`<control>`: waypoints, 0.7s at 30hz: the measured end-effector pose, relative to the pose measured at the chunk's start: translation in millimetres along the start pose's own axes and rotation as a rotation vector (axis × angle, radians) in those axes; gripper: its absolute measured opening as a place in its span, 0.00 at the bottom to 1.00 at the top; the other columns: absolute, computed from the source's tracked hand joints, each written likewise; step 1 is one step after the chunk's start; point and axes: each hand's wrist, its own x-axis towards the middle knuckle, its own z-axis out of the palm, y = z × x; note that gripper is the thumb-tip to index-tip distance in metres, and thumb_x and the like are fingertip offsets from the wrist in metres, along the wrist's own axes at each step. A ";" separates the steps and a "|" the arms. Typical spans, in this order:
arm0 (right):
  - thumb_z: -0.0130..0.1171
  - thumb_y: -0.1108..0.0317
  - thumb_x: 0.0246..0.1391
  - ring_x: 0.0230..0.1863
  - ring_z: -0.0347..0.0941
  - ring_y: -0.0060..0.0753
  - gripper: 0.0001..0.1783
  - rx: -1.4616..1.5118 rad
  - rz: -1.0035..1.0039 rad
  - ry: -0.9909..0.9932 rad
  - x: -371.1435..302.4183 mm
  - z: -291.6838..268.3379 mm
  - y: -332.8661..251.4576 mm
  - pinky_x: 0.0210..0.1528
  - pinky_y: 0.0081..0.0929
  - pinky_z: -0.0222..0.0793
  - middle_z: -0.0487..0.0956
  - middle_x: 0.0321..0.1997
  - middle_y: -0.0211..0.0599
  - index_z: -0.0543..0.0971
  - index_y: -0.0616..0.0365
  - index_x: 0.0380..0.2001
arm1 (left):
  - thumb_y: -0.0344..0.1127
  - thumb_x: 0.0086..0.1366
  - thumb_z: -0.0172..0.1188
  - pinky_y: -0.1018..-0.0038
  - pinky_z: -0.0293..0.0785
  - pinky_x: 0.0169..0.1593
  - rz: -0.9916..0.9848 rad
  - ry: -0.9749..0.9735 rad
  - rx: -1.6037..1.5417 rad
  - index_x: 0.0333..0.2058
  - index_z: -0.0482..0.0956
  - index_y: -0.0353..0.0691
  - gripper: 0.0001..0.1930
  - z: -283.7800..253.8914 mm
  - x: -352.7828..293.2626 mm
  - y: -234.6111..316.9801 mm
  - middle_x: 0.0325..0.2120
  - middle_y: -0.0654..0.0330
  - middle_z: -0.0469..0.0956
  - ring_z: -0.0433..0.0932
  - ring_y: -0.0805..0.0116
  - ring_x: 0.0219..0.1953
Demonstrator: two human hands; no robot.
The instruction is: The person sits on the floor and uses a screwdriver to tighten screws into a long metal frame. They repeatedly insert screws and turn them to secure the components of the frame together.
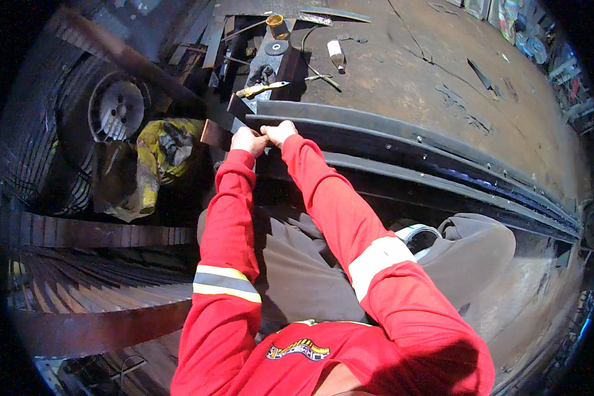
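Observation:
My left hand [247,142] and my right hand [280,132] meet at the near-left end of several long dark steel bars [376,138]. Both hands are closed, with their fingertips together; what lies between them is too small to make out. Just left of my left hand juts a flat reddish-brown piece [216,134], and a dark pointed metal plate [239,107] rises behind it. A paintbrush [263,89] with a pale handle rests beyond the hands on a grey metal piece.
Farther off stand a yellow-brown tin [277,26], a grinding disc [276,47] and a bottle [336,56] lying on the floor. On the left are a wheel [117,105], a yellow bag [168,152] and stacked metal strips [99,290]. A white ring-shaped object [416,236] sits by my right forearm.

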 end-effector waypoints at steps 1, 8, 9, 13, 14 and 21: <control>0.69 0.48 0.35 0.55 0.71 0.47 0.38 -0.026 -0.006 -0.034 -5.4 -2.2 -5.7 0.58 0.34 0.66 0.74 0.54 0.54 0.77 0.66 0.46 | 0.53 0.50 0.63 0.67 0.74 0.47 -0.048 -0.020 -0.029 0.33 0.84 0.36 0.23 -2.3 0.2 -2.8 0.33 0.46 0.81 0.81 0.54 0.41; 0.74 0.47 0.32 0.57 0.70 0.47 0.41 0.002 0.067 0.015 -10.9 -11.9 -4.5 0.58 0.37 0.66 0.72 0.57 0.52 0.76 0.63 0.48 | 0.53 0.45 0.69 0.66 0.75 0.47 -0.049 0.076 -0.003 0.33 0.85 0.38 0.24 2.0 -3.4 2.8 0.35 0.47 0.81 0.81 0.55 0.40; 0.74 0.51 0.33 0.56 0.70 0.47 0.40 0.025 0.079 0.032 -8.2 -9.2 -5.2 0.58 0.35 0.67 0.72 0.56 0.53 0.75 0.64 0.48 | 0.53 0.44 0.69 0.65 0.75 0.47 -0.043 0.098 0.005 0.33 0.85 0.39 0.23 2.3 -4.1 4.1 0.35 0.47 0.81 0.81 0.55 0.41; 0.72 0.54 0.36 0.54 0.73 0.44 0.34 0.103 0.079 -0.005 7.7 -1.8 7.9 0.57 0.32 0.68 0.75 0.52 0.53 0.77 0.64 0.46 | 0.49 0.46 0.69 0.66 0.76 0.45 -0.026 0.177 0.080 0.32 0.84 0.39 0.20 -2.7 -20.8 21.2 0.34 0.48 0.81 0.81 0.55 0.39; 0.72 0.54 0.37 0.53 0.73 0.44 0.34 0.118 0.059 -0.011 13.6 1.4 13.3 0.57 0.32 0.68 0.76 0.52 0.53 0.77 0.64 0.46 | 0.48 0.46 0.68 0.66 0.76 0.44 -0.025 0.180 0.106 0.32 0.84 0.39 0.20 -4.1 -23.4 23.7 0.34 0.48 0.81 0.81 0.55 0.38; 0.69 0.50 0.38 0.51 0.75 0.42 0.33 0.030 0.002 -0.109 35.0 12.4 22.4 0.53 0.31 0.70 0.78 0.50 0.50 0.78 0.63 0.45 | 0.47 0.50 0.66 0.61 0.77 0.40 0.054 0.308 0.358 0.29 0.83 0.41 0.15 5.1 -26.9 29.3 0.30 0.49 0.81 0.81 0.52 0.36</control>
